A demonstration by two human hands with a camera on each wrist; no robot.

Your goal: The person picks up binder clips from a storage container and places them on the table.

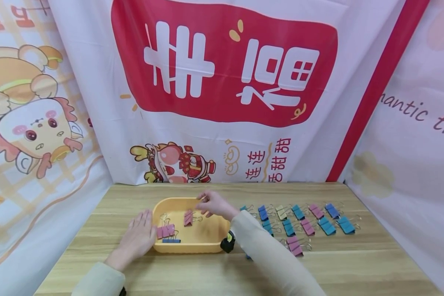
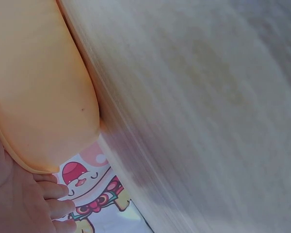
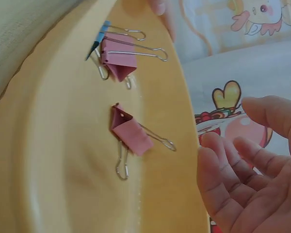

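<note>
A yellow plastic tray (image 1: 203, 246) sits on the wooden table with a few binder clips inside. My left hand (image 1: 139, 232) lies flat along the tray's left side, fingers straight; the left wrist view shows its fingers (image 2: 58, 208) beside the tray wall. Over the tray's back right part is my right hand (image 1: 216, 204), its fingers loosely bent and nothing between them. Below it lies a pink binder clip (image 3: 133, 133). Another pink binder clip (image 1: 165, 231) and a blue binder clip (image 1: 171, 241) lie together at the tray's left end.
Right of the tray, several binder clips in blue, pink and yellow lie in rough rows, among them a pink clip (image 1: 294, 246) and a teal clip (image 1: 345, 225). My right forearm passes over part of them. A printed cloth (image 1: 222, 139) hangs behind the table (image 1: 373, 263).
</note>
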